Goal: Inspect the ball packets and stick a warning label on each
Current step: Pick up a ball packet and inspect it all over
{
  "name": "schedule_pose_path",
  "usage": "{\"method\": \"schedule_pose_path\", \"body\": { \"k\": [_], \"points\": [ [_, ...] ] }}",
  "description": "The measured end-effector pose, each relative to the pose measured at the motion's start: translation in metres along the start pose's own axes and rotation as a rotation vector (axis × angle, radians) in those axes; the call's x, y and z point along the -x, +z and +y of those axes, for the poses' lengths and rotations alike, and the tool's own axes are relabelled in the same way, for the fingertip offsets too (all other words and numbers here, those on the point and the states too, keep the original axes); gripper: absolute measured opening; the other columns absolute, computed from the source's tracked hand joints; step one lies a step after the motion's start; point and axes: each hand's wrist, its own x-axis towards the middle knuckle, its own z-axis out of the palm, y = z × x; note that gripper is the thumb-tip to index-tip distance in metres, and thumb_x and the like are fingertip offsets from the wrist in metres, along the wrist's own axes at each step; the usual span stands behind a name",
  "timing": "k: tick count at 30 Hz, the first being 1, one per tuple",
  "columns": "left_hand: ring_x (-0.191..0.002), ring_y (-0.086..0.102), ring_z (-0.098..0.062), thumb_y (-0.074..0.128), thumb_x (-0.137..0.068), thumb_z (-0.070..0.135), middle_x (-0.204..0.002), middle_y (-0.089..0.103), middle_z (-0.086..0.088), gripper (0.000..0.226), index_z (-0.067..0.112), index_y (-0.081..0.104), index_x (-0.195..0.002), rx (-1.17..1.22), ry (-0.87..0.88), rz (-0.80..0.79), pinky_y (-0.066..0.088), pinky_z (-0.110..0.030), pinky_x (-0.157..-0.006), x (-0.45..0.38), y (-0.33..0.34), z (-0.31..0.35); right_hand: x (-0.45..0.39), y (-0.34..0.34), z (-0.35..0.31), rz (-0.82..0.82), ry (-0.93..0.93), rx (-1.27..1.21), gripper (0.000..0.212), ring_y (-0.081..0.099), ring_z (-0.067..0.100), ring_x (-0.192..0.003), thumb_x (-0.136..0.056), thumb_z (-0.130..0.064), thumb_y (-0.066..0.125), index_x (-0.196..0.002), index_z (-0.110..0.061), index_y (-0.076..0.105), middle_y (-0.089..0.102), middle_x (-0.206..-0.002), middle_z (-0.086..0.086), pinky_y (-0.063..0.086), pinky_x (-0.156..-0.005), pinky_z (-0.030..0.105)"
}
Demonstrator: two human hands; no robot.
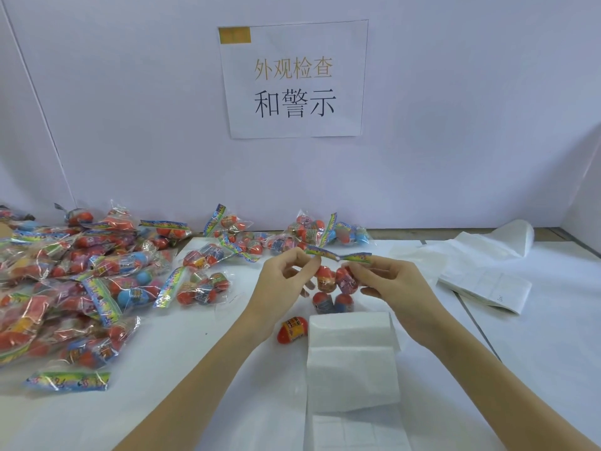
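Two hands are raised over the white table (227, 385), and one ball packet (333, 284) is held up between them. Nearest the viewer, a folded white label sheet (353, 359) is laid on the table, with a loose orange ball (292, 329) just beside its left edge. Above these, the packet's colourful header strip is pinched at one end by the thumb and fingertips of the left hand (286, 271) and at the other by those of the right hand (387, 281), so that the clear bag hangs below the fingers. Four balls, orange and red with printed bands, are seen through the plastic. Further off, more packets are scattered, and a large heap (65, 288) is piled to the left. On the back wall a printed paper sign (294, 79) is fixed.
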Motion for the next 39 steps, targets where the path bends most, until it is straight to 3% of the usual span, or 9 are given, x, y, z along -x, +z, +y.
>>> {"method": "schedule_pose_path", "body": {
  "k": [4, 7, 10, 15, 22, 28, 32, 36, 39],
  "points": [
    [-0.065, 0.064, -0.011, 0.066, -0.101, 0.022, -0.076, 0.071, 0.004, 0.020, 0.006, 0.075, -0.092, 0.073, -0.009, 0.038, 0.056, -0.026, -0.063, 0.000, 0.000, 0.004, 0.000, 0.000, 0.000, -0.061, 0.055, -0.116, 0.025, 0.075, 0.015, -0.100, -0.104, -0.029, 0.061, -0.110, -0.015, 0.081, 0.080, -0.108, 0.005, 0.059, -0.094, 0.027],
    [-0.068, 0.069, -0.017, 0.066, -0.102, 0.022, -0.086, 0.076, -0.003, 0.018, 0.010, 0.078, -0.097, 0.135, -0.052, 0.079, 0.059, -0.028, -0.067, 0.002, 0.002, 0.002, 0.000, 0.006, 0.000, -0.044, 0.074, -0.149, 0.029, 0.077, 0.015, -0.091, -0.107, -0.032, 0.055, -0.111, -0.017, 0.080, 0.081, -0.104, 0.005, 0.061, -0.082, 0.022],
    [-0.072, 0.076, -0.024, 0.067, -0.101, 0.021, -0.095, 0.079, -0.006, 0.012, 0.013, 0.074, -0.106, 0.228, -0.077, 0.138, 0.062, -0.033, -0.073, 0.003, -0.001, 0.003, 0.003, 0.013, 0.001, -0.110, 0.103, -0.081, 0.026, 0.079, 0.018, -0.092, -0.101, -0.039, 0.064, -0.115, -0.019, 0.074, 0.081, -0.099, 0.004, 0.061, -0.075, 0.021],
    [-0.085, 0.077, -0.023, 0.069, -0.100, 0.024, -0.098, 0.078, -0.001, 0.016, 0.021, 0.070, -0.116, 0.230, -0.102, 0.068, 0.063, -0.032, -0.073, -0.003, -0.007, 0.008, 0.003, 0.014, 0.005, -0.137, 0.067, 0.005, 0.025, 0.079, 0.022, -0.089, -0.094, -0.024, 0.077, -0.116, -0.015, 0.069, 0.081, -0.096, 0.007, 0.062, -0.075, 0.025],
    [-0.079, 0.069, -0.011, 0.076, -0.093, 0.029, -0.090, 0.079, 0.002, 0.011, 0.020, 0.081, -0.096, 0.159, -0.055, 0.148, 0.057, -0.023, -0.073, -0.003, -0.011, 0.005, 0.001, 0.009, 0.003, -0.139, 0.031, 0.216, 0.024, 0.074, 0.011, -0.075, -0.101, -0.041, 0.062, -0.108, -0.022, 0.074, 0.080, -0.092, 0.003, 0.060, -0.072, 0.024],
    [-0.064, 0.069, -0.001, 0.071, -0.098, 0.014, -0.082, 0.077, 0.006, 0.019, 0.024, 0.080, -0.085, 0.197, 0.029, 0.229, 0.051, -0.009, -0.060, -0.005, -0.013, 0.007, 0.003, 0.010, -0.002, -0.144, 0.103, -0.033, 0.037, 0.077, 0.019, -0.081, -0.110, -0.033, 0.046, -0.107, -0.014, 0.077, 0.081, -0.096, 0.010, 0.062, -0.073, 0.025],
    [-0.079, 0.071, -0.003, 0.074, -0.096, 0.018, -0.089, 0.079, 0.008, 0.022, 0.033, 0.081, -0.083, 0.169, 0.068, 0.276, 0.054, -0.011, -0.069, -0.005, -0.010, 0.005, 0.002, 0.011, -0.005, -0.137, 0.156, -0.109, 0.039, 0.078, 0.022, -0.087, -0.111, -0.035, 0.044, -0.119, -0.010, 0.072, 0.080, -0.101, 0.012, 0.061, -0.071, 0.025],
    [-0.080, 0.068, 0.000, 0.075, -0.095, 0.024, -0.088, 0.079, 0.009, 0.010, 0.028, 0.082, -0.088, 0.193, 0.037, 0.338, 0.053, -0.015, -0.073, -0.007, -0.015, -0.001, 0.007, 0.008, -0.005, -0.289, 0.137, 0.008, 0.039, 0.078, 0.025, -0.097, -0.104, -0.044, 0.056, -0.123, -0.012, 0.066, 0.080, -0.107, 0.008, 0.060, -0.075, 0.023],
    [-0.080, 0.068, 0.000, 0.076, -0.094, 0.027, -0.088, 0.078, 0.010, 0.006, 0.024, 0.082, -0.095, 0.209, 0.010, 0.343, 0.053, -0.023, -0.079, -0.008, -0.018, -0.001, 0.007, 0.006, 0.001, -0.318, 0.116, 0.092, 0.030, 0.077, 0.017, -0.091, -0.100, -0.030, 0.068, -0.121, -0.008, 0.070, 0.081, -0.101, 0.008, 0.057, -0.077, 0.018]
  ]
}}
